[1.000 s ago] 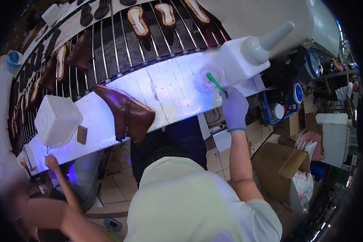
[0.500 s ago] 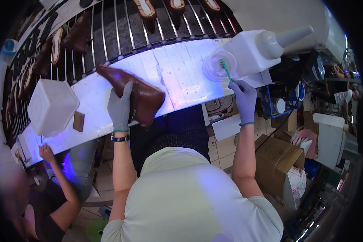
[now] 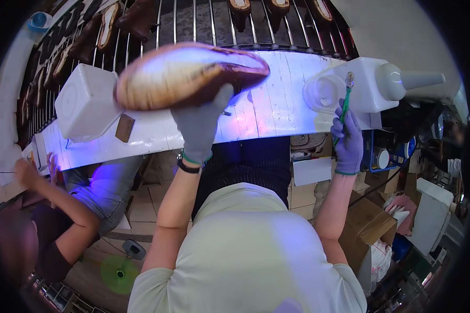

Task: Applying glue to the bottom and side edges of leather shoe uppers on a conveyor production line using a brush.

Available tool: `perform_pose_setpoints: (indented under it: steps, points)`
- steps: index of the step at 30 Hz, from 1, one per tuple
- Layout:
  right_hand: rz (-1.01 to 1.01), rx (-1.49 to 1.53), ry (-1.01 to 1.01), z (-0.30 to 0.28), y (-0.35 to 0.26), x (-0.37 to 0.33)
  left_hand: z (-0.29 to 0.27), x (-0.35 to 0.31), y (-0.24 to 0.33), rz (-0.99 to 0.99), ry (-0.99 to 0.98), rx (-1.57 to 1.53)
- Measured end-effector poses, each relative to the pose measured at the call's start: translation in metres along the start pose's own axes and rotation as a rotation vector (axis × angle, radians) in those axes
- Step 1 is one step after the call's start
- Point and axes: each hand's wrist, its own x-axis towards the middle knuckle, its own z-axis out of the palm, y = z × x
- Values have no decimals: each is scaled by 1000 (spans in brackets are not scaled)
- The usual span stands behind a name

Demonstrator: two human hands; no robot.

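Note:
In a grey glove, my left hand point(image 3: 199, 122) grips a brown leather shoe upper point(image 3: 193, 78), raised over the white bench with its pale underside turned up; motion blurs it slightly. My right hand point(image 3: 348, 138), also gloved, is closed round a green toothbrush-like brush point(image 3: 346, 107), its bristle head pointing up. Just left of the brush stands a small clear cup point(image 3: 322, 94) with whitish contents. Beside that cup a white plastic bottle point(image 3: 361, 81) with a long nozzle lies on its side.
A rack of metal bars point(image 3: 196, 26) holding several shoes runs along the far side of the white bench point(image 3: 277, 112). At left are a white plastic container point(image 3: 86, 104) and a small brown block point(image 3: 124, 128). A co-worker's arm point(image 3: 62, 201) is at the lower left. Cardboard boxes point(image 3: 363, 224) stand at right.
My left hand has lifted the shoe upper off the bench and turned its underside up. The brush has come out of the cup, bristles now upward, in my right hand.

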Motion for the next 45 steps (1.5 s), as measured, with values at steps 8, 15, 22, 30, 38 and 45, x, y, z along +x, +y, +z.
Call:
perform_pose_setpoints:
  steps: [8, 15, 22, 30, 38, 45]
  points:
    - [-217, -524, -106, 97, -10, -18, 2, -63, -12, -272, -186, -488]
    - [-251, -867, -518, 131, 15, -55, 9, -83, -29, -713, -101, -1185]
    - [-310, -984, -446, 132, 27, -57, 0, -77, -61, -574, -160, -661]
    - [-289, -903, -459, 123, 25, -56, 12, -81, -74, 132, -59, 396]
    - [-215, -1029, -349, 119, 36, -38, 10, -78, -81, -36, -95, 104]
    - [-217, -1104, -104, 113, 50, 8, 9, -77, -86, -165, -112, -134]
